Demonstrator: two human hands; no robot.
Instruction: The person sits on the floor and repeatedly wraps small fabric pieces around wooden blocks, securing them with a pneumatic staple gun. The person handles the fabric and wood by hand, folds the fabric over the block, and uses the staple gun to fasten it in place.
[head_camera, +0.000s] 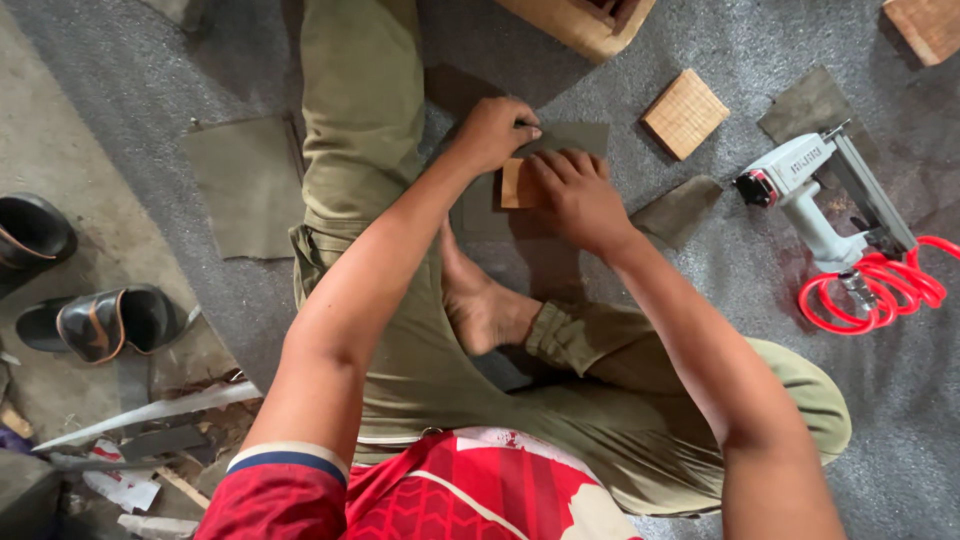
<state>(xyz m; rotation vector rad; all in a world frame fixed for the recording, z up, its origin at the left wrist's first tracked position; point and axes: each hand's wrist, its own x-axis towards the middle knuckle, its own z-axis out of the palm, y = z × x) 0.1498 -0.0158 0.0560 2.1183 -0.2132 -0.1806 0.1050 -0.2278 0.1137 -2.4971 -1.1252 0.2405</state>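
Two hands meet over one small wood block (517, 183) out in front of the seated person, just past the bare foot (485, 305). That block lies on a dark olive cloth piece (560, 140) spread on the grey carpet (700, 300), and it sits right between the hands, touching both. The left hand (492, 130) comes in from above and to the left, fingers curled down, fingertips pinching the cloth edge at the block's top corner. The right hand (580, 195) lies flat-ish on the right part of the block, fingers together and pressed down, covering much of it; only the left strip of wood shows. How the block's long axis runs I cannot tell for sure, since the right hand hides most of it. Neither hand is nearer: both are on it.

Off to the right, well apart from the hands, a pale pneumatic nailer (815, 195) rests on the carpet with its red coiled hose (880, 290) beside it. A second wood block (685, 113) lies between hands and nailer, nearer the right hand. More cloth scraps dot the carpet, one larger scrap (245, 180) left of the leg. Black sandals (110, 320) sit at far left, off the carpet.
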